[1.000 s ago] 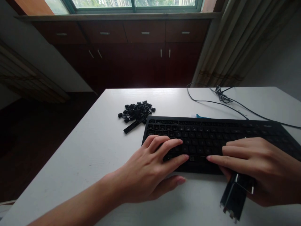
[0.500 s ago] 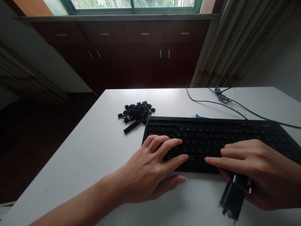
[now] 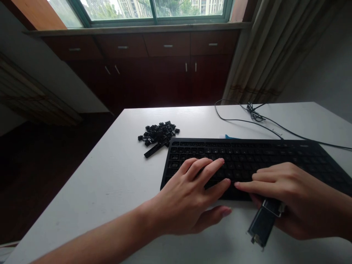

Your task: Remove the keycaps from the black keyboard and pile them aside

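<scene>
A black keyboard (image 3: 247,154) lies on the white table (image 3: 115,176). My left hand (image 3: 189,194) rests flat on its lower left part, fingers stretched out over the keys. My right hand (image 3: 291,198) lies on the lower middle of the keyboard with its index finger extended toward the left hand. Its thumb and lower fingers are closed on a long black key cap (image 3: 261,223) with metal clips, which sticks out toward me over the table's near part.
A heap of loose black key caps (image 3: 159,132) with one long bar lies left of the keyboard's far corner. A black cable (image 3: 247,117) runs across the far right of the table. A blue tool tip (image 3: 229,137) shows behind the keyboard. Cabinets and a curtain stand beyond.
My left hand has slid to the right along the keyboard. My right hand has shifted left with the long key cap, so the two index fingertips are closer together. The view has tilted up a little.
</scene>
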A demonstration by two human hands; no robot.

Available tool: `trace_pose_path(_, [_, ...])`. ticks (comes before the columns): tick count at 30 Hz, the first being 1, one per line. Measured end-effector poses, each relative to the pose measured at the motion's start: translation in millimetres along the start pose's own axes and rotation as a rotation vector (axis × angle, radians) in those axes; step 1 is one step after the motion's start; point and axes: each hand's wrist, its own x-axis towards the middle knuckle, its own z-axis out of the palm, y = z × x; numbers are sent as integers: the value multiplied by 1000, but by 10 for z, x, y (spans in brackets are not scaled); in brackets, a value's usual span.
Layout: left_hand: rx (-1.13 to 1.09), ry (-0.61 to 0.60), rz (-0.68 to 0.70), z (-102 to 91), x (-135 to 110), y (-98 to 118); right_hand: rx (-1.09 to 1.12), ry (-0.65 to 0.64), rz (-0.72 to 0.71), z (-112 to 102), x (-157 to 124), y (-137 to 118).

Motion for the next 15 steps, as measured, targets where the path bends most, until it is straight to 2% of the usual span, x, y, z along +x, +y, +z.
trace_pose_path(4, [-2, -30, 8, -8, 3, -3, 30, -80, 31, 6, -18, 22])
trace_pose_path(8, [-11, -63, -13, -15, 16, 4, 84, -39, 26, 30, -3, 43])
trace_pose_path(11, [-21, -64, -30, -13, 32, 12, 246, 106, 69, 70, 35, 56])
trace_pose_path(15, [-21, -74, -33, -11, 48, 23, 519, 364, 317, 129, 71, 61])
